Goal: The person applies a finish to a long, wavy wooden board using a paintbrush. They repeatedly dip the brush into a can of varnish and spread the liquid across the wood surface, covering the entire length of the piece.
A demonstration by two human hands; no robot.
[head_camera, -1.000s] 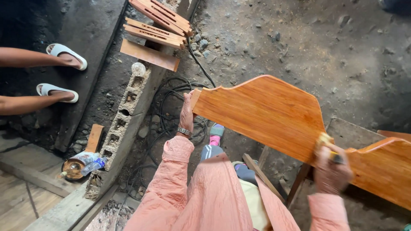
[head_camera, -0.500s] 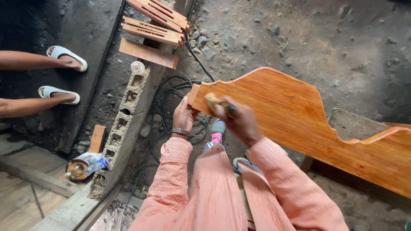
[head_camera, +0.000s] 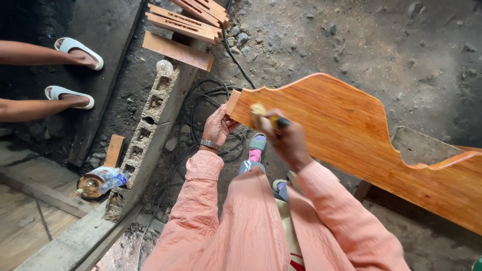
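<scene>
Left hand (head_camera: 217,126) grips the near end of the board (head_camera: 351,130), fingers curled under its edge | right hand (head_camera: 286,140) closed around a brush (head_camera: 266,116), its tip on the board's glossy orange face | board lies tilted across the lap, over dirt ground | coiled cable (head_camera: 203,100); concrete block (head_camera: 150,120) beside.

Brush (head_camera: 260,112) on shaped board (head_camera: 351,130) (orange, glossy)

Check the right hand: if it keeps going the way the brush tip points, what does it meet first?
The right hand holds a brush pointing up-left at the end of the curved wooden board. The bristles look already on or just off that varnished face, so the board comes first; depth is unclear. The left hand grips the board's end.
</scene>
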